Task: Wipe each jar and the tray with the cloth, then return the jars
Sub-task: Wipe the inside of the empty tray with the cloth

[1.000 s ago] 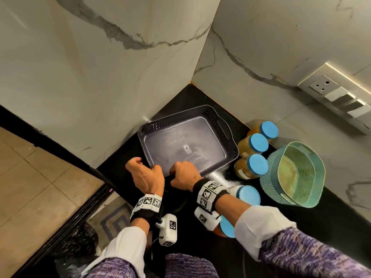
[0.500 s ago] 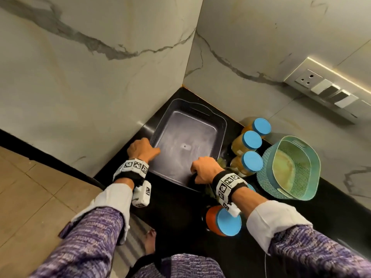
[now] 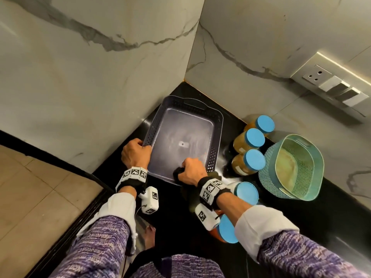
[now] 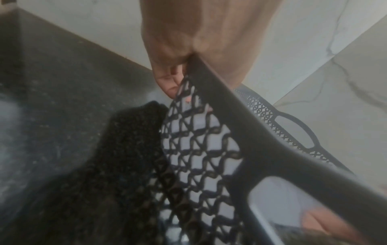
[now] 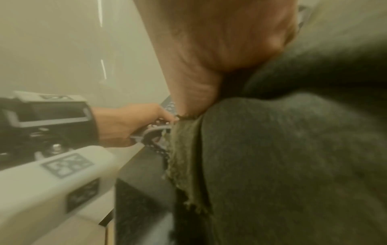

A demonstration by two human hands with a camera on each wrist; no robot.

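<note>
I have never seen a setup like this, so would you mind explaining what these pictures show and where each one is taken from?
No machine here: a person wears one camera on the head and one on each wrist. The head view looks down on a black counter in a marble corner. The left hand grips the rim of a dark mesh-sided tray; the left wrist view shows that grip close up. The right hand holds a dark cloth at the tray's near edge; the blurry right wrist view is mostly cloth. Beside the tray stand blue-lidded jars and a teal basket.
</note>
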